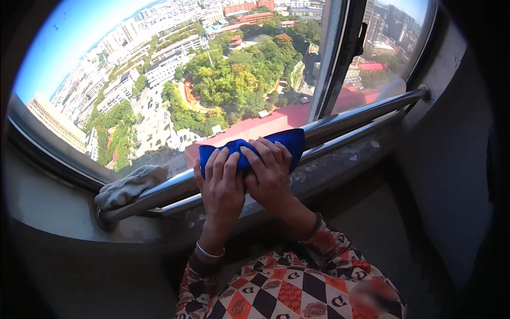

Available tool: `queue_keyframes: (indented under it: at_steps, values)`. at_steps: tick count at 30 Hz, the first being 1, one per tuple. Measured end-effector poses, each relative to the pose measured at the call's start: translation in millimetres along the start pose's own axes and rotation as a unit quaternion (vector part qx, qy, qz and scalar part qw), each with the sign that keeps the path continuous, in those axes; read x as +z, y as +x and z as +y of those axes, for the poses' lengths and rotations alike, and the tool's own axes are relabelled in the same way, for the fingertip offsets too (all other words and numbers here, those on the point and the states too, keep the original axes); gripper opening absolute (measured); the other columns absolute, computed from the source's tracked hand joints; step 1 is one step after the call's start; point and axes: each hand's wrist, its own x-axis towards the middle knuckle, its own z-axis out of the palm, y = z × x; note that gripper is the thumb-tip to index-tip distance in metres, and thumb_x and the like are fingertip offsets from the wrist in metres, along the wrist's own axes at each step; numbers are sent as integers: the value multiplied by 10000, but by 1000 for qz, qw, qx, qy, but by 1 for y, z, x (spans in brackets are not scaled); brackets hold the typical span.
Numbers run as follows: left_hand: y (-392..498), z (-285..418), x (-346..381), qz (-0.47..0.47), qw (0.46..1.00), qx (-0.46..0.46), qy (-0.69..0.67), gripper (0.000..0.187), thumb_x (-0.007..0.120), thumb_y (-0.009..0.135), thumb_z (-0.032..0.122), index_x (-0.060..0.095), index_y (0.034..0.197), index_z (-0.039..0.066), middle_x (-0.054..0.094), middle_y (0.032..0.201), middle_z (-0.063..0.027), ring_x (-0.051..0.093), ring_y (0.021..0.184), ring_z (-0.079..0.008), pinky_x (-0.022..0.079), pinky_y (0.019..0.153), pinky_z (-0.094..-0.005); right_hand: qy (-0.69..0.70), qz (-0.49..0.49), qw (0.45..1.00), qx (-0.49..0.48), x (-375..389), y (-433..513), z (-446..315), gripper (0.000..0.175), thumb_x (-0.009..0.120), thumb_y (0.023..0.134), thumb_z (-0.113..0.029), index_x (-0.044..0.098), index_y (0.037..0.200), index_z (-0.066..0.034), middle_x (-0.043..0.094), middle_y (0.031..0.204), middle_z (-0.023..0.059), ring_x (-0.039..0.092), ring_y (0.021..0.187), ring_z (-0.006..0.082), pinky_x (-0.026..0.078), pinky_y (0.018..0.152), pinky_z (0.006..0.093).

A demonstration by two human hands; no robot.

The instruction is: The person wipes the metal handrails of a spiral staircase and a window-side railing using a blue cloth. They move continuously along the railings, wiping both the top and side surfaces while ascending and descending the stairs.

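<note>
A blue cloth point(293, 148) lies draped over the upper metal rail point(358, 119) in front of a window. Both of my hands grip the cloth side by side. My left hand point(221, 189) curls its fingers over the cloth's left part, and a bracelet circles that wrist. Right beside it, my right hand point(271, 175) bends over the middle of the cloth. The thumbs are mostly hidden, as is the stretch of rail under the cloth.
A crumpled grey cloth point(131, 185) hangs over the rail's left end. Below runs a second, thinner metal rail point(181, 204) above a worn sill point(358, 155) with peeling patches. A window frame post point(328, 60) with a dark latch point(361, 40) stands at right. Buildings and trees lie far below outside.
</note>
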Motion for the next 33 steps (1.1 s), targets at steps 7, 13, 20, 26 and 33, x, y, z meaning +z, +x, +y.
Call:
queue_keyframes:
  at_steps: [7, 13, 20, 26, 33]
  values:
    - [-31, -43, -41, 51, 998, -32, 31, 354, 665, 842, 123, 599, 1188, 84, 590, 1267, -120, 533, 1259, -298, 252, 1138, -577, 18, -33, 997, -63, 37, -1, -51, 409, 587, 810, -118, 648, 1208, -50, 604, 1267, 137, 530, 1249, 303, 284, 1104, 475]
    - [-41, -52, -45, 91, 993, -64, 44, 304, 629, 857, 87, 606, 1160, 84, 610, 1259, -127, 548, 1242, -313, 269, 1124, -571, 31, -48, 994, -88, 49, -1, -63, 411, 611, 816, -105, 645, 1223, -58, 600, 1283, 135, 532, 1254, 292, 292, 1099, 468]
    - [-33, -36, -27, 111, 992, -56, 25, 284, 634, 880, 123, 604, 1161, 94, 605, 1260, -114, 535, 1262, -285, 272, 1137, -547, -5, -29, 995, -96, 36, -3, -44, 339, 583, 879, -107, 657, 1204, -46, 607, 1292, 138, 545, 1238, 319, 306, 1091, 464]
    - [-53, -66, -49, 121, 989, -76, 44, 282, 619, 879, 111, 600, 1161, 102, 601, 1279, -93, 530, 1276, -267, 260, 1138, -554, 38, -43, 991, -117, 57, 0, -80, 385, 579, 829, -70, 649, 1206, -39, 605, 1272, 146, 542, 1228, 330, 312, 1075, 474]
    - [-83, -126, -106, 127, 978, -132, 104, 281, 593, 877, 84, 597, 1157, 104, 605, 1278, -88, 526, 1279, -282, 237, 1137, -565, 98, -86, 978, -166, 109, 13, -147, 434, 651, 769, -98, 644, 1200, -42, 602, 1246, 152, 556, 1197, 300, 329, 1046, 459]
